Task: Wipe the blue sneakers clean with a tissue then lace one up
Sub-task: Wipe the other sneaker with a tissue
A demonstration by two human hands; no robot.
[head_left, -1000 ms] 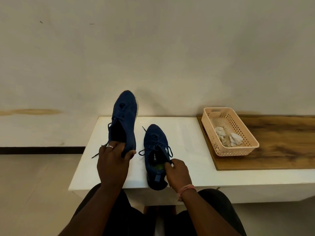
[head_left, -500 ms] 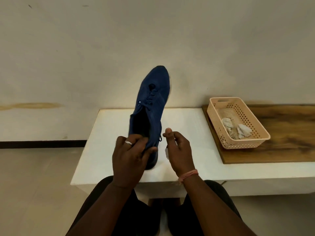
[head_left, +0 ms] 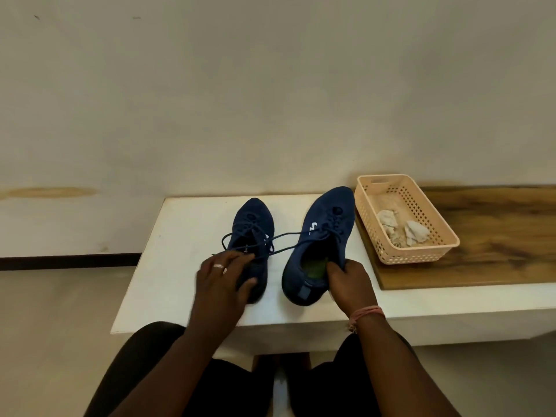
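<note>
Two blue sneakers stand side by side on the white table (head_left: 180,266), toes pointing to the wall. My left hand (head_left: 222,278) lies over the heel of the left sneaker (head_left: 252,227), fingers across its collar and thumb at the heel; the hand is blurred. With fingers curled into the collar, my right hand (head_left: 349,281) grips the right sneaker (head_left: 325,224), which tilts toward the basket. Loose dark laces (head_left: 285,236) trail between the two shoes. Crumpled used tissues (head_left: 415,231) lie in the basket.
A peach perforated plastic basket (head_left: 421,257) sits on a wooden board (head_left: 496,236) at the right, its near corner close to the right sneaker's toe. The wall stands directly behind the table. My knees are under the table's front edge.
The sneaker that my left hand held upright in the air is down. Both shoes now stand on the table, and my right hand has taken hold of the right one's collar.
</note>
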